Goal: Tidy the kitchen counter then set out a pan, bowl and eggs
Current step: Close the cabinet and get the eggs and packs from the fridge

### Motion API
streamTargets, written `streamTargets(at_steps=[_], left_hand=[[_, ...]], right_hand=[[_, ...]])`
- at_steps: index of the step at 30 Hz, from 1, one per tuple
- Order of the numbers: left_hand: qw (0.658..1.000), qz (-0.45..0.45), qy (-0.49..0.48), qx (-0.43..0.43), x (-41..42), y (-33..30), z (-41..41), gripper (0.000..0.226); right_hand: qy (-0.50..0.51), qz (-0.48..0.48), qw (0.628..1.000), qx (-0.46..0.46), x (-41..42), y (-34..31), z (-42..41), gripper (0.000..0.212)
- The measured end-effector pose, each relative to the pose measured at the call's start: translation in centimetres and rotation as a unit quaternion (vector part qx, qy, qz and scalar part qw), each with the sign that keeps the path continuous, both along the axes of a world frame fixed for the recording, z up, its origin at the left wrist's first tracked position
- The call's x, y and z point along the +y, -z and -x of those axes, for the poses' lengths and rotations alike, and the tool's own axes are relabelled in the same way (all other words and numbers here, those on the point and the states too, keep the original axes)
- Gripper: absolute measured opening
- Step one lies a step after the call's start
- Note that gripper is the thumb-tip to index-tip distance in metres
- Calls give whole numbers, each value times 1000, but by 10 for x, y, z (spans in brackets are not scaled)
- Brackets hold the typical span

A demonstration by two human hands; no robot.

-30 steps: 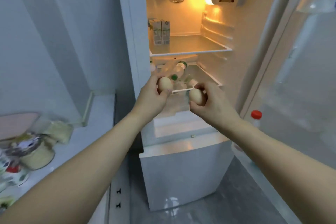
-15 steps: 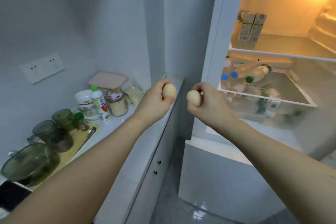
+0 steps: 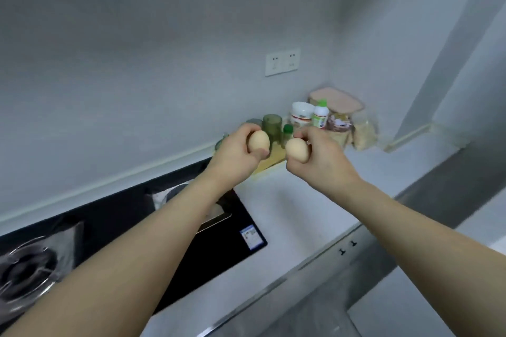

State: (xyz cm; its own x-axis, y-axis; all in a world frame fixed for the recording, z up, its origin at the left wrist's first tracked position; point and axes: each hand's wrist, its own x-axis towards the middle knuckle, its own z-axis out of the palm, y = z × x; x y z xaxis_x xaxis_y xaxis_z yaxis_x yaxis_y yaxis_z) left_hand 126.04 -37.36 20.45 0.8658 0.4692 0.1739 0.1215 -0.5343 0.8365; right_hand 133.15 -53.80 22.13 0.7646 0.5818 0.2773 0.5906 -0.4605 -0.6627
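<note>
2 eggs are carried at the centre of the frame, 1 in each hand. The left egg (image 3: 258,141) is clamped by the left hand (image 3: 235,153), with the thumb pressed under it and the fingers curled behind; the right egg (image 3: 297,150) is pinched by the right hand (image 3: 323,161) between thumb and fingertips. Each shell is held lightly at its sides, presumably so that it is neither cracked nor dropped. The 2 eggs are kept just apart, not touching, which is judged to spare them from knocking together.

Both are held above the white counter (image 3: 295,200), near a yellow board (image 3: 269,163) at centre frame. A cluster of jars and bottles (image 3: 320,115) is pushed into the corner at the upper right, apparently to leave the counter's middle free. A black hob (image 3: 191,249) lies at the lower left, with a burner (image 3: 24,268) at the far left edge. No bowl can be made out clearly; a pan cannot be confirmed. The eggs are judged ready to be set down, and rolling on the flat surface would need guarding against.
</note>
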Motion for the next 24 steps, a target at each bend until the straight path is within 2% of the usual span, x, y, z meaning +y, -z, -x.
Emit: streamTargets(at_steps=[8, 12, 24], left_hand=[[991, -6, -135, 8, 103, -5, 151, 31], [984, -1, -176, 19, 150, -4, 233, 31], [960, 10, -279, 22, 219, 0, 396, 31]], right_hand=[[-131, -2, 991, -6, 132, 3, 109, 34], [-178, -2, 984, 20, 190, 7, 179, 36], [-284, -2, 958, 39, 285, 13, 318, 38]])
